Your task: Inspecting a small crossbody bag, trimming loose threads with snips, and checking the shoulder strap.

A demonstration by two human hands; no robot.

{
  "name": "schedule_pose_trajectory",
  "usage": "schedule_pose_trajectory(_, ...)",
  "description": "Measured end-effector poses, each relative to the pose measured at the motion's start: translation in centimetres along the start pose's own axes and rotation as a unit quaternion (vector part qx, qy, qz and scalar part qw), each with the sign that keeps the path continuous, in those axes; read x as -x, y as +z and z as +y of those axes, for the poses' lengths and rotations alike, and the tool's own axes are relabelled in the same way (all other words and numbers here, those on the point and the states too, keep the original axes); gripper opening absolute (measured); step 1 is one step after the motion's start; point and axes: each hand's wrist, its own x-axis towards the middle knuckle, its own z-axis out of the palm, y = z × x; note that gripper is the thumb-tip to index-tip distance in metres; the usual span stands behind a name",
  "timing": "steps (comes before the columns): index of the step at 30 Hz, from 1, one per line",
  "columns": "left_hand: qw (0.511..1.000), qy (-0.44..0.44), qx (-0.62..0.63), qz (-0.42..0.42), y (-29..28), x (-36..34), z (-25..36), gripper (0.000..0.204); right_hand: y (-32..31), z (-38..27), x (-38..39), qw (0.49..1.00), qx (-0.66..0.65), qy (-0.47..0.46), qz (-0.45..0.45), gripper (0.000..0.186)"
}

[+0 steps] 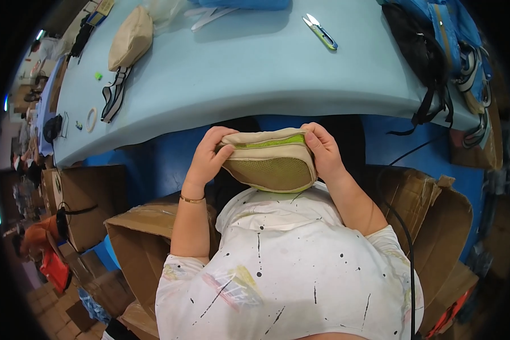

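Observation:
Between my hands, just in front of the table's near edge, is a beige pouch with a mesh panel and a bright green strip along its top opening. My left hand grips its left end, thumb on the near side and fingers over the top. At the other end, my right hand pinches the upper right corner, with the thumb against the fabric. The pouch is tilted so that its mesh side faces up toward me. Its underside is hidden.
On the light blue table lie thread snips, a beige bag with a striped strap, and a tape ring. Black and blue bags hang over the right edge. Cardboard boxes stand on both sides of me.

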Motion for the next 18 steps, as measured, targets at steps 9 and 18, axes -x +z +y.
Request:
schedule_pose_trajectory(9,0.872,-0.148,0.455,0.103,0.6,2.7,3.0,0.047,-1.9,2.1,0.0,0.987,0.026,-0.034,0.158,0.018)
schedule_pose_trajectory(18,0.864,-0.165,0.462,0.110,-1.4,2.3,5.5,0.027,-3.8,3.1,0.0,0.994,-0.080,-0.008,0.075,0.013)
